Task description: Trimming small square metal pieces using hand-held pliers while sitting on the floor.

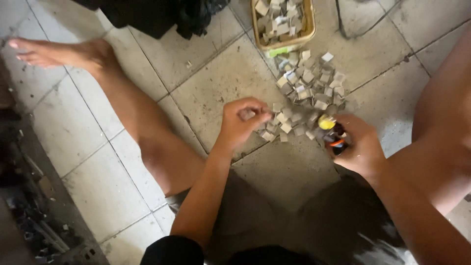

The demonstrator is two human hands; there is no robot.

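Left hand (pixel 241 120): centre of view, above the tiled floor, fingers curled narrow and pinched on one small grey-white square piece (pixel 247 114); piece sits between fingertips and thumb, partly covered.
Right hand (pixel 358 147): right of centre, fingers wrapped around a small dark bottle (pixel 335 137); bottle tilted, top toward the pile.
Bottle detail: yellow cap (pixel 326 122) at upper end, orange-red band on the dark body; lower part hidden in the palm.
Pile of square pieces (pixel 306 95): loose heap of small pale grey and off-white squares, spread on the floor between the two hands and the basket; nearest edge just beside the left fingertips and touching distance from the bottle cap cannot be told.
Basket (pixel 308 34): shallow, tan rim, top centre of view, filled with more of the same squares; green strip at its near edge, just above the pile.
Floor (pixel 98 176): pale square tiles with dark grout lines, stained and gritty.
Legs: bare left leg (pixel 147 132) stretched out to upper left, foot at the far left edge; bare right knee (pixel 441 113) at right edge.
Dark cloth (pixel 157 14): black bundle at top, left of the basket.
Cable (pixel 353 24): thin dark loop on tiles right of the basket.
Left margin: dark debris and clutter, blurred, kind not discernible.
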